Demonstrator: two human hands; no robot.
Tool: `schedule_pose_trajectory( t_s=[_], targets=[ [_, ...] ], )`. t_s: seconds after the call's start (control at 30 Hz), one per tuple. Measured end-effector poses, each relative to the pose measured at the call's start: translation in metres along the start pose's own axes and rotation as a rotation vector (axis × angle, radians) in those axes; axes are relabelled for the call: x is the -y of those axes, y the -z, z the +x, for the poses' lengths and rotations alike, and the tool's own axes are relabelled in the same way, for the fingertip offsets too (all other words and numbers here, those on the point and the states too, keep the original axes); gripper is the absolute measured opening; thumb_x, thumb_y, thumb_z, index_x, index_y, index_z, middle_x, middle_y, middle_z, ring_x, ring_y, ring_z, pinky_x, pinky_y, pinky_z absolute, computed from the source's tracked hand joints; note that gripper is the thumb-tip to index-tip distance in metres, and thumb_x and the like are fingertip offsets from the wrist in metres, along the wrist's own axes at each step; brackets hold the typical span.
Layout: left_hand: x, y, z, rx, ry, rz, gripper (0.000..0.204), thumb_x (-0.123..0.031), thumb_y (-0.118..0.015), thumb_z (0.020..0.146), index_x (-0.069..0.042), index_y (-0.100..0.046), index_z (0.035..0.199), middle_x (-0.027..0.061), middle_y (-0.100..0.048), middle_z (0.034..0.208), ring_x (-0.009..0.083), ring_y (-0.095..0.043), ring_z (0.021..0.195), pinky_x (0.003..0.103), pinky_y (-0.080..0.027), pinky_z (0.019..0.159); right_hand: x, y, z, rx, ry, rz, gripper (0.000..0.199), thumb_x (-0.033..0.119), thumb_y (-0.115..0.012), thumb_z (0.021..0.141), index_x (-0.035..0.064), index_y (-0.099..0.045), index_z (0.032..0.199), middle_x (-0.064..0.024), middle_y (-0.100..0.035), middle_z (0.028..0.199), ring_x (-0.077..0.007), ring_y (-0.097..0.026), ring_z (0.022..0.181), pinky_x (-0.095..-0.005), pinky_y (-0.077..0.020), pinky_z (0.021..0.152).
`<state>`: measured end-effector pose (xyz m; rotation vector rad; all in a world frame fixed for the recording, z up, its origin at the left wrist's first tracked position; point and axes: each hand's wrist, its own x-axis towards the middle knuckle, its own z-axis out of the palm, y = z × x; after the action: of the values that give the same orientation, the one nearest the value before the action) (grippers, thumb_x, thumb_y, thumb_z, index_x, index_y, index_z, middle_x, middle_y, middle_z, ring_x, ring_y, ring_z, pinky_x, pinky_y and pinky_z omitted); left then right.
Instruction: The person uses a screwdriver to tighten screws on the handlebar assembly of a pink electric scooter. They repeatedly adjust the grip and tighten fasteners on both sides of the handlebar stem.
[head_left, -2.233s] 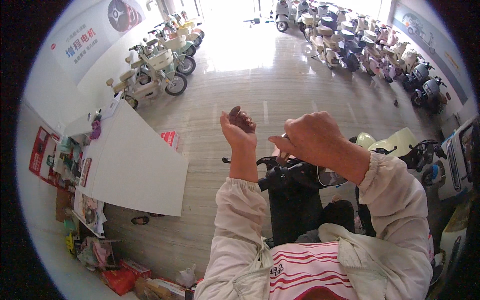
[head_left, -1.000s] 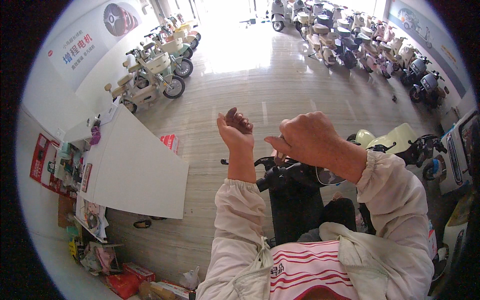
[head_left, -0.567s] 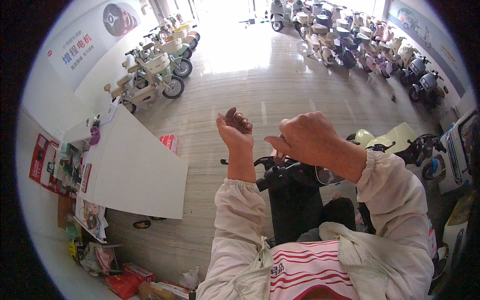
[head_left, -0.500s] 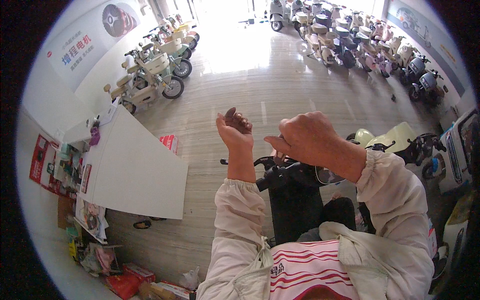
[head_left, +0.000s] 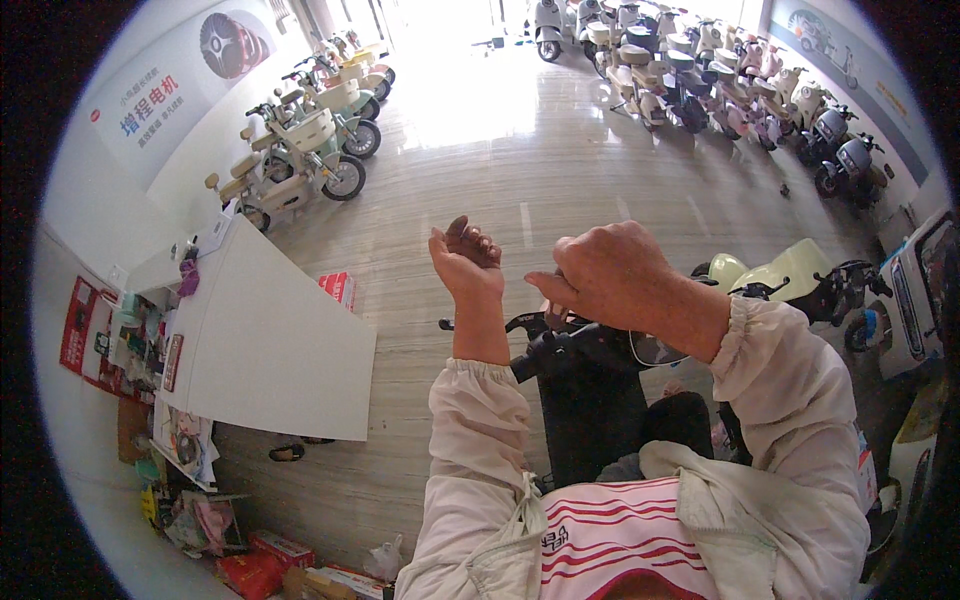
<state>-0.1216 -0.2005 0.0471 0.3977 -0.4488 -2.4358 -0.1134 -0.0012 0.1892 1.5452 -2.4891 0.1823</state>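
Note:
My left hand (head_left: 468, 262) is raised palm up with its fingers loosely curled and the thumb apart. I see nothing in it. To its right, with a gap between them, my right hand (head_left: 615, 268) is closed in a fist, back up, thumb pointing left. Whatever those fingers hold, if anything, is hidden. Just below both hands is a black handlebar (head_left: 548, 355) with a brake lever (head_left: 525, 322). A skin-coloured patch shows below the right thumb, and I cannot tell what it is. Under the handlebar stands a dark scooter body (head_left: 588, 425).
A white counter (head_left: 290, 340) stands at the left, with a red box (head_left: 338, 289) beside it. Pale yellow scooter panels (head_left: 785, 275) lie close on the right. Rows of scooters line both walls: one row at the far left (head_left: 300, 140), another at the far right (head_left: 700, 85).
Both hands keep the same pose. They sit a few pixels further left in the picture, as the view itself has shifted slightly.

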Motion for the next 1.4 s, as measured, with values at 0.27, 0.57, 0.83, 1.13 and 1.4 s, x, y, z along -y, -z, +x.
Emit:
schedule_pose_trajectory(
  t_s=[0.27,0.57,0.83,1.13,1.4],
  targets=[
    [0.0001,0.0002,-0.0003,0.001,-0.002,0.010,0.045,-0.049,-0.040,0.099,-0.009,-0.061,0.096,-0.0003,-0.051,0.070,0.0144,-0.047,0.061,0.031,-0.036,0.052,0.0016,0.0008,0.0002,-0.011,-0.001,-0.001,0.055,0.048,-0.058,0.092,0.0015,-0.061,0.063,-0.0163,-0.059,0.052,-0.0309,-0.064,0.050,-0.0420,-0.0516,0.050],
    [0.0003,-0.0015,-0.0014,-0.014,0.000,0.016,0.044,-0.048,-0.039,0.098,-0.009,-0.059,0.096,-0.0003,-0.050,0.070,0.0145,-0.046,0.061,0.031,-0.035,0.053,0.0017,-0.0012,-0.0003,-0.049,0.008,0.003,0.053,0.047,-0.060,0.091,0.0016,-0.061,0.063,-0.0169,-0.059,0.053,-0.0321,-0.064,0.051,-0.0428,-0.0512,0.050],
    [-0.0007,-0.0035,-0.0036,0.005,-0.009,0.026,0.044,-0.048,-0.039,0.099,-0.009,-0.058,0.096,-0.0003,-0.050,0.071,0.0145,-0.046,0.061,0.030,-0.035,0.053,0.0023,0.0006,0.0003,-0.013,-0.009,0.013,0.053,0.046,-0.059,0.091,0.0017,-0.061,0.062,-0.0169,-0.058,0.052,-0.0326,-0.064,0.050,-0.0425,-0.0510,0.050],
    [-0.0019,-0.0051,-0.0045,-0.025,-0.007,0.028,0.044,-0.048,-0.038,0.099,-0.009,-0.059,0.096,0.0003,-0.051,0.071,0.0151,-0.046,0.061,0.031,-0.035,0.052,0.0005,-0.0027,0.0007,-0.015,-0.014,-0.007,0.053,0.047,-0.060,0.090,0.0016,-0.061,0.062,-0.0169,-0.058,0.052,-0.0331,-0.064,0.051,-0.0435,-0.0513,0.050],
    [-0.0007,-0.0028,-0.0021,0.002,-0.008,0.024,0.045,-0.048,-0.039,0.099,-0.008,-0.059,0.097,0.0009,-0.050,0.072,0.0153,-0.044,0.060,0.032,-0.034,0.052,-0.0003,-0.0025,-0.0003,-0.027,-0.001,0.030,0.054,0.047,-0.060,0.091,0.0012,-0.061,0.062,-0.0167,-0.058,0.052,-0.0331,-0.064,0.051,-0.0437,-0.0514,0.051]
  ],
)
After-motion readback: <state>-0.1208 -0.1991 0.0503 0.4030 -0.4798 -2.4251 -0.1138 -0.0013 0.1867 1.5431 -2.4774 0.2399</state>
